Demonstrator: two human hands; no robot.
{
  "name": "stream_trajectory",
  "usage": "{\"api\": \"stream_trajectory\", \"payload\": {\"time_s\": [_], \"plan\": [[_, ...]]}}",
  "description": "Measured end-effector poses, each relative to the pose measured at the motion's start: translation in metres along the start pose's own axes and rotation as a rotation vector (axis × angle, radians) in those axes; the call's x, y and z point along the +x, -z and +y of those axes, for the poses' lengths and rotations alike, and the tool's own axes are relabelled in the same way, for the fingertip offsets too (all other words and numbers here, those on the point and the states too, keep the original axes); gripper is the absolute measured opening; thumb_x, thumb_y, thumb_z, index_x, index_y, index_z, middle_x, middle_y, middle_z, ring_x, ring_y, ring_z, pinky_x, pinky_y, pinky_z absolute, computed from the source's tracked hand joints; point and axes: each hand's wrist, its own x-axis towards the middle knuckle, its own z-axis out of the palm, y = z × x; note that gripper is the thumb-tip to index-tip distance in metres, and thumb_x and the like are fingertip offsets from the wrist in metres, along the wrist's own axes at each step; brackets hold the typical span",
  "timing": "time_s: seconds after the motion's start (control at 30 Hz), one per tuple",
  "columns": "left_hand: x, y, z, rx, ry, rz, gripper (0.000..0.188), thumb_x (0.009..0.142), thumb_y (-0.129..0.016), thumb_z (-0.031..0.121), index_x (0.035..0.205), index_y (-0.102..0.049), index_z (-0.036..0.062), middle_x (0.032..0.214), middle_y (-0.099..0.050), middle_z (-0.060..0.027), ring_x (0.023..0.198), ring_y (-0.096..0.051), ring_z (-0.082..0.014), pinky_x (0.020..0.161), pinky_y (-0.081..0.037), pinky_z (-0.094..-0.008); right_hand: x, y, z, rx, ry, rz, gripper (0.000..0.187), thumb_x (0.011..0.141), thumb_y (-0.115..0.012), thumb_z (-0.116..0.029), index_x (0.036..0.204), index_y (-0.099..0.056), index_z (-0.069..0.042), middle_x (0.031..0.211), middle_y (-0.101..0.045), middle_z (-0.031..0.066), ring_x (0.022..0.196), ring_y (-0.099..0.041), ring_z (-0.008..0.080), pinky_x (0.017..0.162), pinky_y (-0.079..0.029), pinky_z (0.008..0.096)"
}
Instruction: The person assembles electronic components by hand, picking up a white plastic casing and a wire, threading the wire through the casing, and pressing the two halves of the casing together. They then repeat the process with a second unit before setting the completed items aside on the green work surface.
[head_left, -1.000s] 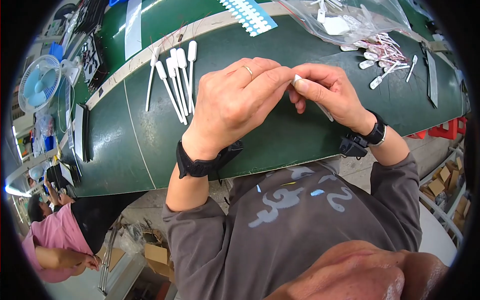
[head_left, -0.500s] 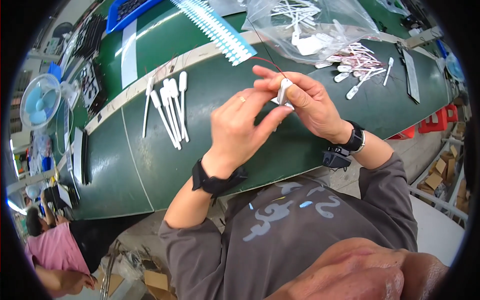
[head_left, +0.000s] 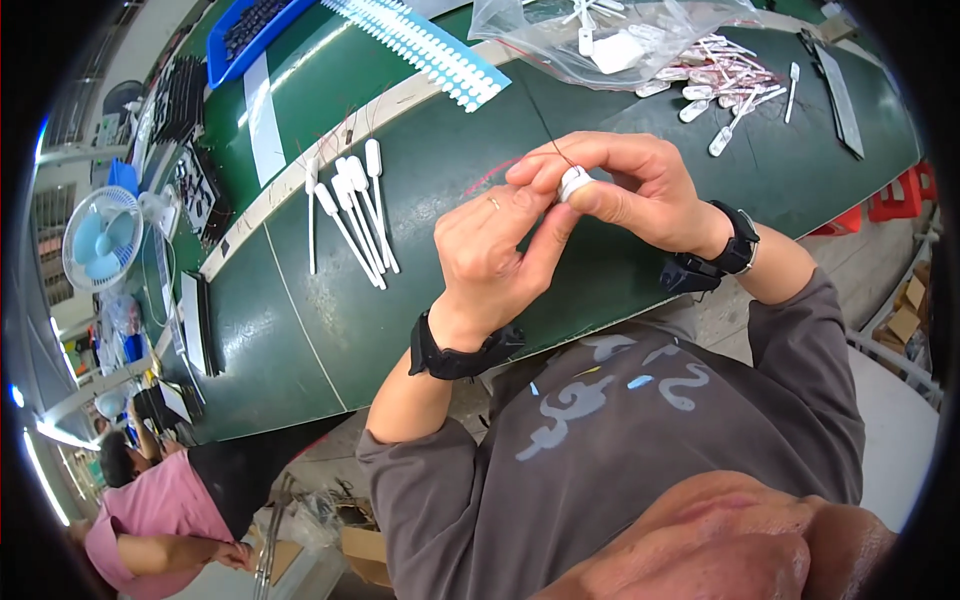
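Observation:
Between my hands, above the green worktable [head_left: 330, 340], is a small white plastic part [head_left: 574, 182] with thin red and dark wires running from it. My right hand [head_left: 645, 190] pinches it between thumb and fingers. My left hand [head_left: 495, 240] meets it from the other side, thumb and fingertips closed against the part and wires. The fingers hide most of its shape. To the left of my hands lie several white paddle-shaped sticks [head_left: 352, 215], wide ends pointing away from me.
At the far right rests a pile of white parts with red wires [head_left: 720, 75], beside a clear plastic bag [head_left: 560, 50] of white pieces. A blue-and-white toothed strip [head_left: 440, 60] and a blue bin [head_left: 225, 55] sit farther back. A person in pink [head_left: 165, 515] is at lower left.
The white part has turned in my fingers, now showing its rounded end. My left fingertips have closed in on it. The whole view has shifted slightly.

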Motion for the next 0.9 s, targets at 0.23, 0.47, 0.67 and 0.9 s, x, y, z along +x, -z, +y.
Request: {"api": "stream_trajectory", "payload": {"time_s": [0.23,0.47,0.67,0.9], "plan": [[-0.003,-0.006,0.005,-0.075,-0.063,0.090,0.020,0.073,-0.078,0.004,0.092,-0.072,0.0014,0.073,-0.068,-0.0093,0.059,-0.064,-0.0226,0.054,-0.049,-0.0306,-0.002,-0.002,0.004,-0.134,0.163,-0.017,0.022,0.096,-0.057,-0.014,0.107,-0.064,0.004,0.110,-0.067,0.0190,0.111,-0.061,0.0320,0.097,-0.047,0.0451],[-0.002,-0.007,0.004,-0.121,0.195,-0.048,0.014,0.082,-0.072,0.005,0.093,-0.070,-0.0039,0.074,-0.069,-0.0114,0.062,-0.067,-0.0229,0.060,-0.052,-0.0281,-0.001,-0.008,0.011,0.005,0.026,0.118,0.024,0.098,-0.054,-0.015,0.109,-0.064,0.003,0.105,-0.068,0.0130,0.106,-0.063,0.0259,0.093,-0.049,0.0406],[0.000,-0.002,-0.005,-0.612,0.518,-0.113,0.021,0.093,-0.062,0.013,0.104,-0.066,-0.0043,0.084,-0.070,-0.0108,0.065,-0.067,-0.0192,0.063,-0.053,-0.0274,0.005,-0.002,-0.001,0.050,-0.322,0.091,0.030,0.101,-0.051,-0.020,0.118,-0.064,0.001,0.098,-0.069,0.0061,0.097,-0.064,0.0123,0.083,-0.051,0.0267],[0.009,0.006,-0.005,-1.234,0.865,-0.256,0.036,0.104,-0.036,0.027,0.115,-0.056,-0.0021,0.087,-0.063,-0.0142,0.059,-0.062,-0.0214,0.055,-0.053,-0.0297,0.004,0.004,0.015,0.131,-0.213,0.096,0.034,0.101,-0.051,-0.024,0.120,-0.064,0.000,0.103,-0.069,0.0062,0.097,-0.063,0.0120,0.085,-0.049,0.0259]]}}
